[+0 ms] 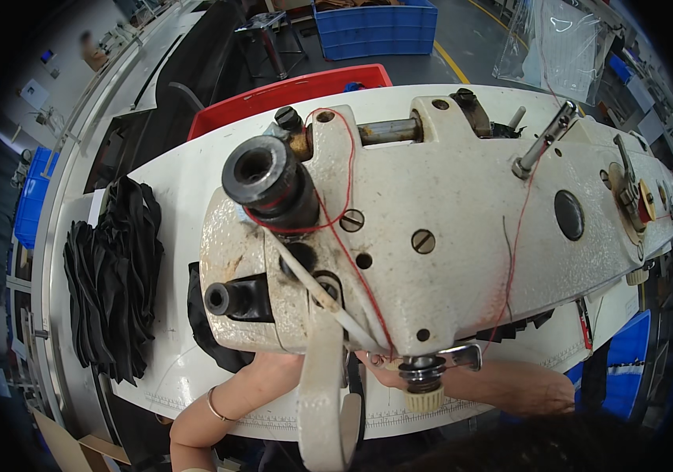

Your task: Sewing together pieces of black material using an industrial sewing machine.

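Observation:
A cream sewing machine (462, 212) with red thread fills the middle, seen from above. My left hand (273, 363) reaches beneath its left end, beside black fabric (204, 315), with a bracelet on the wrist; the fingers are hidden by the machine. My right hand (376, 373) is also under the machine, behind the tension knob (423, 393), its fingers mostly hidden. I cannot tell what either hand holds. More black fabric shows under the machine's right part.
A pile of folded black cloth (108, 283) lies on the white table (167, 385) at left. A red bin (218, 110) stands behind the table, blue crates (376, 27) farther back and at the sides. A person (92, 51) is at the far upper left.

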